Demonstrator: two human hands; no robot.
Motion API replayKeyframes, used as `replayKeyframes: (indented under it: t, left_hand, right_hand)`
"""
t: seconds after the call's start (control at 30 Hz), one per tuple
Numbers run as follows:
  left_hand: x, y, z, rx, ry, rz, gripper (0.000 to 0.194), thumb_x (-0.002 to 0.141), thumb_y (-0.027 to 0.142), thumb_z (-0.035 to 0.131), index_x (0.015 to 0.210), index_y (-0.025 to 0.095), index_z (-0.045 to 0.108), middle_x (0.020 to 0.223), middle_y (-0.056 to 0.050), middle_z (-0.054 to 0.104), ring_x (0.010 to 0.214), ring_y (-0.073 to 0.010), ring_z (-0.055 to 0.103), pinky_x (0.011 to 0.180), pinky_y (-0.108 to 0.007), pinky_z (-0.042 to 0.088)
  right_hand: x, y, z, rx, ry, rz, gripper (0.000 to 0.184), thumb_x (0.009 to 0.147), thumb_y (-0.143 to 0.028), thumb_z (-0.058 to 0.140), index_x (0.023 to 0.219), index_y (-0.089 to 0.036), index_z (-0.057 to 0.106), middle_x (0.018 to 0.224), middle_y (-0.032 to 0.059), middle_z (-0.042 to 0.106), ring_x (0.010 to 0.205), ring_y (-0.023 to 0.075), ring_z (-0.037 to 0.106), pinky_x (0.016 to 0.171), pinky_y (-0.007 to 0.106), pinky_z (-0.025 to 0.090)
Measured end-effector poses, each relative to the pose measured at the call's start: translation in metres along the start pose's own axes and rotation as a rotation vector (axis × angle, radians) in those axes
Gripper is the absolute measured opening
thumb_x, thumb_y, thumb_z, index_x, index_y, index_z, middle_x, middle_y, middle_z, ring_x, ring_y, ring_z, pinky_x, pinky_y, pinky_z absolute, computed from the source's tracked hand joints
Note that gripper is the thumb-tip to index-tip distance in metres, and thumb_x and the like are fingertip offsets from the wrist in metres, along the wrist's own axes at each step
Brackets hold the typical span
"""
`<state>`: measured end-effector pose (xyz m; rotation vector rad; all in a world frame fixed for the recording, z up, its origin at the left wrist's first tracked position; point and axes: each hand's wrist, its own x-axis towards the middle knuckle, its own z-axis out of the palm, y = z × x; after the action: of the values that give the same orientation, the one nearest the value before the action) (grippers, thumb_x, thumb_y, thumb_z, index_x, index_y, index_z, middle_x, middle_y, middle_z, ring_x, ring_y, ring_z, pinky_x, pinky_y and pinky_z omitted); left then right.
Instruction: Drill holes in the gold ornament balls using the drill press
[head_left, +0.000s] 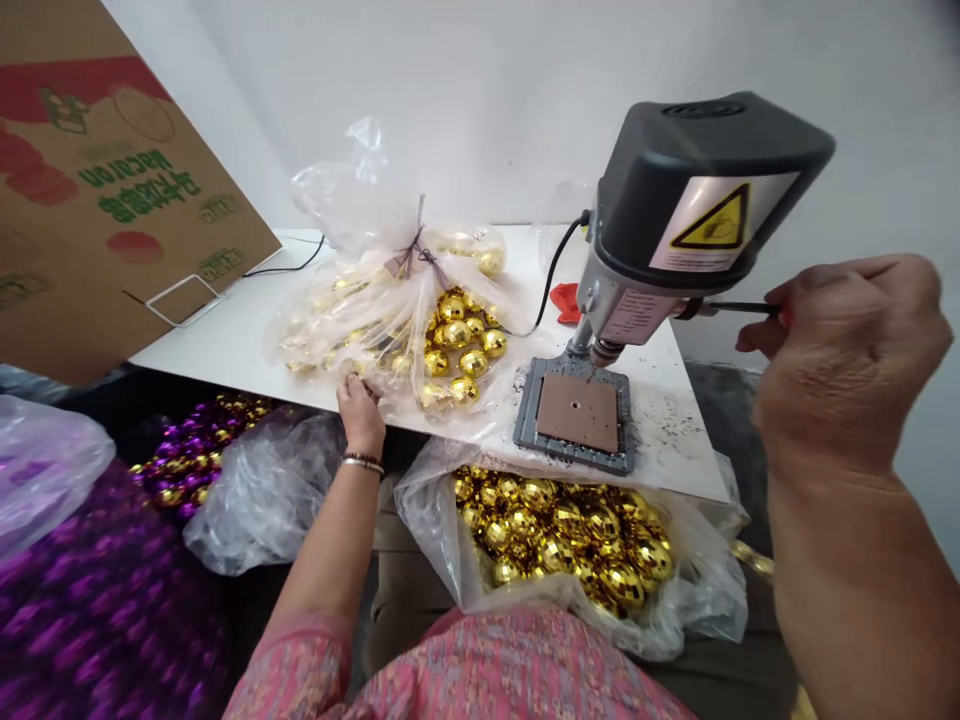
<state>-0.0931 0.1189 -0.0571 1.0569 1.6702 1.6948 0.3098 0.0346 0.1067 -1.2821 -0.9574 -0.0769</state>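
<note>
My right hand (847,350) is closed around the end of the feed lever (742,307) of a small bench drill press (637,290). Its thin bit points down above a brown square block (577,412) with one hole in it, lying on the grey base plate (530,400). At the table's front edge, my left hand (361,408) has its fingers curled against a clear plastic bag (337,330) of gold faceted balls (454,335). What those fingers hold is hidden from me.
An open bag of gold mirror balls (562,535) rests at my lap, below the white table (247,345). Dark shavings lie around the drill base. A red scrap (566,302) sits behind it. Left are a cardboard box (135,200) and purple balls (191,450).
</note>
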Motion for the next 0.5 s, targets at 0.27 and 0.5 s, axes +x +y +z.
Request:
replayKeyframes:
  t: [0.27, 0.5]
  left_hand:
    - [-0.071, -0.003, 0.022, -0.001, -0.177, -0.282, 0.125, 0.075, 0.035, 0.092, 0.174, 0.026, 0.015, 0.098, 0.0, 0.066, 0.076, -0.012, 0.066, 0.073, -0.024, 0.054]
    - [-0.075, 0.002, 0.014, 0.328, -0.221, -0.143, 0.096, 0.076, 0.015, 0.069, 0.168, 0.015, 0.042, 0.073, 0.006, 0.056, 0.07, -0.0165, 0.062, 0.079, -0.029, 0.054]
  right_hand:
    - [-0.002, -0.001, 0.0, 0.052, 0.011, 0.004, 0.035, 0.076, -0.052, 0.056, 0.078, -0.019, 0.049, 0.067, -0.0001, 0.056, 0.044, 0.0073, 0.046, 0.046, 0.028, 0.034]
    - [-0.006, -0.001, -0.003, 0.023, -0.049, -0.081, 0.035, 0.087, -0.053, 0.051, 0.079, -0.019, 0.045, 0.067, -0.0033, 0.054, 0.046, 0.0035, 0.044, 0.052, 0.026, 0.035]
